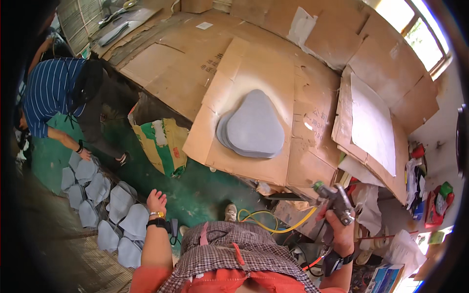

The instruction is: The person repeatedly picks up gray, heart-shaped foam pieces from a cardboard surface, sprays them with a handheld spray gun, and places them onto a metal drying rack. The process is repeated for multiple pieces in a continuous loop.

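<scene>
Green floor (195,195) under me, running beneath a big table (161,63) covered in brown cardboard. More cardboard panels (337,39) stand along its far side, overlapping, patchy. Window (427,46) upper right from here: brown frame, glare-white daylight, bit of greenery outside. Pale wall (442,132) down the right, some brownish marks. Upper left, a wall (80,22), slatted or woven, can't tell which. Bright by the window, dimmer floor at left.
</scene>
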Available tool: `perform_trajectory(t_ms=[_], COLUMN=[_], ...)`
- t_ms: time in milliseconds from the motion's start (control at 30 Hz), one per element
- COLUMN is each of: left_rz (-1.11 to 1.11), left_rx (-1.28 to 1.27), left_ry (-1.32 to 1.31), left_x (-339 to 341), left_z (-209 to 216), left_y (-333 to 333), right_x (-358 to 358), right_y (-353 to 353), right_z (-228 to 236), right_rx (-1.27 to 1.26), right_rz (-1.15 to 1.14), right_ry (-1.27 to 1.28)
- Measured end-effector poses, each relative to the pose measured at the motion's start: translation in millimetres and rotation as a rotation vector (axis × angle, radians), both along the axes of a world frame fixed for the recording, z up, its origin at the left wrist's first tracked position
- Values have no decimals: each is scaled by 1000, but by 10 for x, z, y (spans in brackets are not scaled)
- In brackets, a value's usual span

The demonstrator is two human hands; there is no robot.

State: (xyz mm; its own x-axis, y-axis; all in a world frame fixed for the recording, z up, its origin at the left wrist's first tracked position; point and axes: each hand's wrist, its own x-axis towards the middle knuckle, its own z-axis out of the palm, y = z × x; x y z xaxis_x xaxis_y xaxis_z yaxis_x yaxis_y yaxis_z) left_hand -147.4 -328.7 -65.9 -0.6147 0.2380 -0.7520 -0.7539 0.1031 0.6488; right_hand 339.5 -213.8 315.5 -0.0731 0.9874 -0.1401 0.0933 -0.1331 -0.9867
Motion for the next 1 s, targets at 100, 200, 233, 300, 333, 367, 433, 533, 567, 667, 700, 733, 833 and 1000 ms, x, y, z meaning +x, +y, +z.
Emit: perform_trajectory(t_ms=[100,200,233,300,333,367,433,533,567,667,700,733,833,1000], left_rz=[-42,-86,-88,-116,-130,-118,-134,-141,-153,-171,-176,-172,-172,-218], left_rx=[4,7,23,29,32,20,9,5,10,24,28,29,46,114], left_ry=[22,66,78,89,95,81,83,89,92,104,107,109,123,242], left_x=[167,242,256,303,324,357,407,403,410,410,405,393,395,477], left_z=[298,450,500,530,543,579,599,617,614,609,612,615,684,956], left_y=[367,600,658,735,769,813,842,843,852,894,916,935,1053,1309], right_x=[389,490,473,345,294,265,123,61,97,209,267,319,441,426], right_y=[18,-25,-41,-22,5,50,174,349,383,361,324,280,90,-86], right_z=[13,51,56,62,64,23,-5,-58,-49,27,29,31,51,41], right_rx=[6,-31,-68,-109,-129,-106,-5,68,70,69,64,59,-6,-129], right_rz=[-26,114,156,167,173,190,146,82,58,-1,-11,-21,-22,109], right_ry=[-128,-37,-18,25,46,46,61,21,0,-67,-80,-93,-115,-7])
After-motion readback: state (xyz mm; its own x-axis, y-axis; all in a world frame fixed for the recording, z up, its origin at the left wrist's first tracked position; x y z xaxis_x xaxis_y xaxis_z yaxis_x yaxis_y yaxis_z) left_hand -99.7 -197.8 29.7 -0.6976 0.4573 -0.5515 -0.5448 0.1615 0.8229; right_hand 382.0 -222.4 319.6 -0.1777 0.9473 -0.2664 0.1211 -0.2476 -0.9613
